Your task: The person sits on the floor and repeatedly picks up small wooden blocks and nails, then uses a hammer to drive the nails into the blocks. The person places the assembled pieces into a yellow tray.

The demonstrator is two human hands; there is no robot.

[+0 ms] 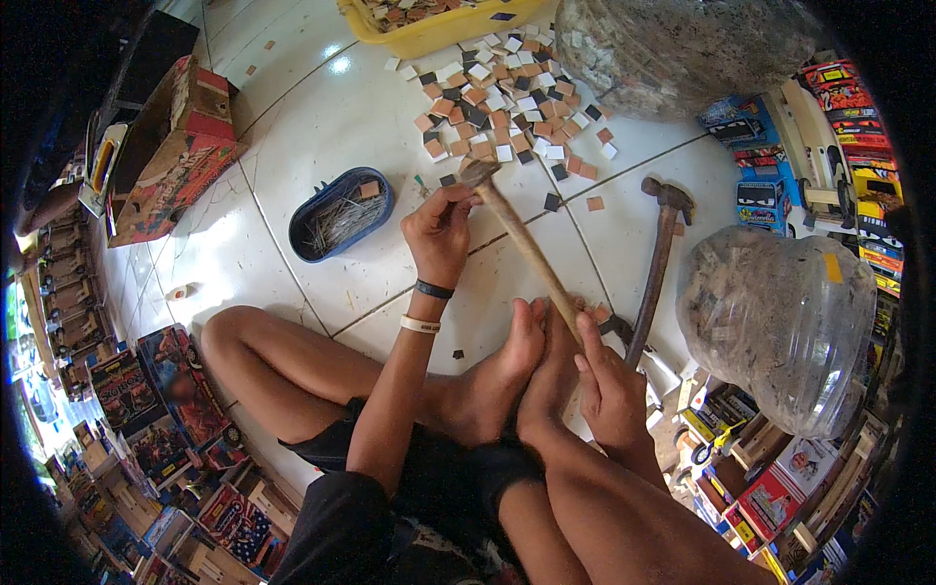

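Observation:
My right hand (pixel 614 395) is closed round the lower end of a hammer's pale wooden handle (pixel 531 249). The hammer's head (pixel 478 174) is up beside the fingertips of my left hand (pixel 437 239). That hand is pinched shut, and whatever sits between its fingers is too small to make out. Left of it, a blue oval tin (pixel 297 234) holds many thin nails (pixel 336 219) and a small brown square. A second hammer (pixel 655 263), with a dark handle, lies on the tiles to the right.
Small white, black and brown squares (pixel 502 107) are scattered ahead, below a yellow tub (pixel 414 41). Clear bulging plastic bags (pixel 780 322) stand on the right. A cardboard box (pixel 180 161) is at left. Wooden toy-like vehicles with printed panels (pixel 161 400) crowd both sides.

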